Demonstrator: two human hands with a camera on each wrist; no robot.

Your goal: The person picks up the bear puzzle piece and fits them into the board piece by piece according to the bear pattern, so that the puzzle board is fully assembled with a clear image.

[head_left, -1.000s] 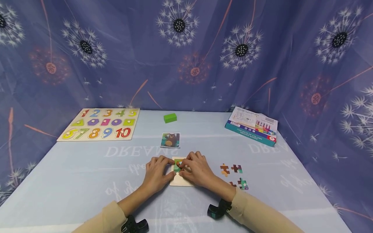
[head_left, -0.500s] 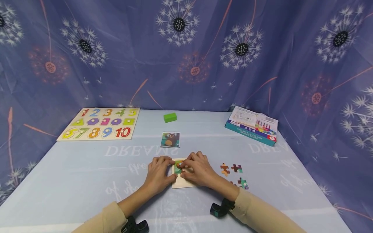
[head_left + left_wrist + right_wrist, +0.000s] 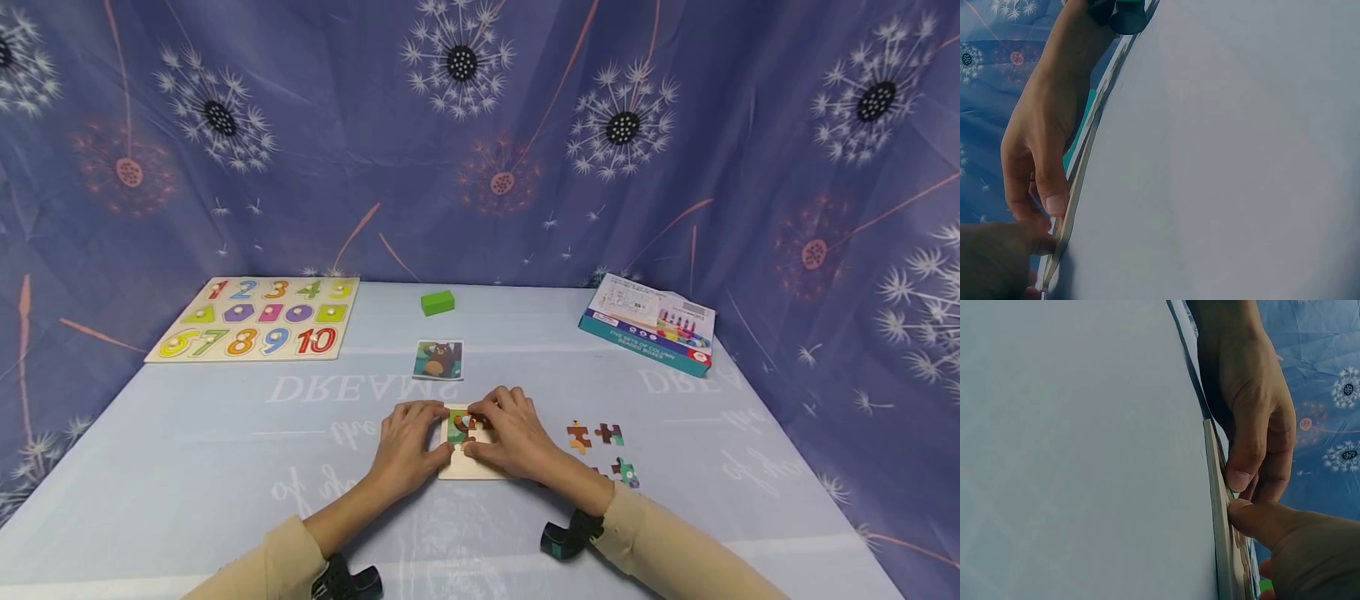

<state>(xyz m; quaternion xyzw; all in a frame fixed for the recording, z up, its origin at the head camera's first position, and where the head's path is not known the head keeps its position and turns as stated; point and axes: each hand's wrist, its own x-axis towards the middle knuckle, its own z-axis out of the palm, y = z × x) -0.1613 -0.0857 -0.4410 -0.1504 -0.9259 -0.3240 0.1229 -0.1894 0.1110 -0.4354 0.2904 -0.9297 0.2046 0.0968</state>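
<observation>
A small wooden puzzle board (image 3: pixel 472 468) lies between both hands in the head view, with green and brown pieces in its upper part. My left hand (image 3: pixel 408 446) holds the board's left edge, thumb low and fingers near the upper corner. The fingers and thumb of my right hand (image 3: pixel 519 437) pinch a brown bear puzzle piece (image 3: pixel 477 422) over the board, partly hidden by that hand. In the right wrist view, the left hand (image 3: pixel 1254 406) and right hand (image 3: pixel 1297 544) meet at the board edge (image 3: pixel 1219 506). The left wrist view shows the right hand (image 3: pixel 1044 125) across the board.
Loose puzzle pieces (image 3: pixel 578 437) lie to the right, one partly behind the right forearm. A bear picture card (image 3: pixel 438 360) sits beyond the board. Farther back are a green block (image 3: pixel 438 303), a number board (image 3: pixel 258 321) and a teal-edged box (image 3: pixel 648 323).
The right fingers have shifted slightly away from me, and more of the brown piece shows. The board moved a little toward me, then back. My left hand kept its place at the edge.
</observation>
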